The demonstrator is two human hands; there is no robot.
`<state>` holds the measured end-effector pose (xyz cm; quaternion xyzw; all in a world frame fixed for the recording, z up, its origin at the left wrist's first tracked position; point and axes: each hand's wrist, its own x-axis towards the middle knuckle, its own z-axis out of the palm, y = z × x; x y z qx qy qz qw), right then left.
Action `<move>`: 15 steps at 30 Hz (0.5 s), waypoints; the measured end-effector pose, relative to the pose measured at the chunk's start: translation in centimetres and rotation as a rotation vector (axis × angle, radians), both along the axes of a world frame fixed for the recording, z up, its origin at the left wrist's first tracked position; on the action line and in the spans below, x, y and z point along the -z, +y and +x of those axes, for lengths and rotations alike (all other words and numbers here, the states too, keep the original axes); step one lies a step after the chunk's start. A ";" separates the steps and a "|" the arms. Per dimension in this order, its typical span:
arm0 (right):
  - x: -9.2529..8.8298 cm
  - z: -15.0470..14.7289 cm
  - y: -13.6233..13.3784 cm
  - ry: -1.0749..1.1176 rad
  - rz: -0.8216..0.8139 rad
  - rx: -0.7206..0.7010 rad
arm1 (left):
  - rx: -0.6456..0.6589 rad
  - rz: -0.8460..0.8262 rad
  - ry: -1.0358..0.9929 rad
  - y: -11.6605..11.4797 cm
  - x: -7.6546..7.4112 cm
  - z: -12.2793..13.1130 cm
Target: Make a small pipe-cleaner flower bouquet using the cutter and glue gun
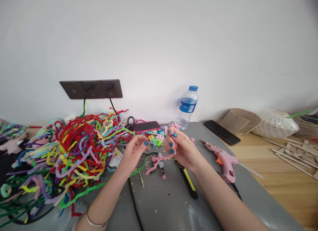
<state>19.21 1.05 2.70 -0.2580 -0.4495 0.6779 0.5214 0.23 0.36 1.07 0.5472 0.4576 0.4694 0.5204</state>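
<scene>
Pinched between the fingertips of my right hand (185,148) is a pink pipe cleaner (159,160). Its top is bent into a small curl, and the free tail hangs down to the left. My left hand (135,151) is to the left of it, fingers loosely curled and apart, with nothing visible in them. Under the hanging tail lies a small pipe-cleaner figure (161,164) in pink and green. Small multicoloured pipe-cleaner flowers (158,140) lie behind and between my hands.
A large tangle of pipe cleaners (81,151) covers the left side. Right of centre are a yellow-black cutter (187,181) and a pink glue gun (225,161) with a cord. A water bottle (188,107) stands by the wall, between a red-edged phone (147,126) and a black phone (222,132).
</scene>
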 end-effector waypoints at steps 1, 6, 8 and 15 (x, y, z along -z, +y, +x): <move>0.1 -0.3 -0.1 -0.010 0.010 -0.024 | 0.066 -0.020 -0.020 -0.2 0.0 0.2; 0.8 -1.7 -0.6 -0.081 0.111 -0.029 | 0.428 -0.076 -0.101 -1.1 0.4 1.2; 1.1 -2.1 -0.8 -0.152 0.145 0.013 | 0.464 -0.093 -0.102 -1.4 0.5 1.5; 1.3 -3.1 -1.4 -0.264 0.309 0.141 | 0.492 -0.131 -0.101 -2.1 -0.2 2.1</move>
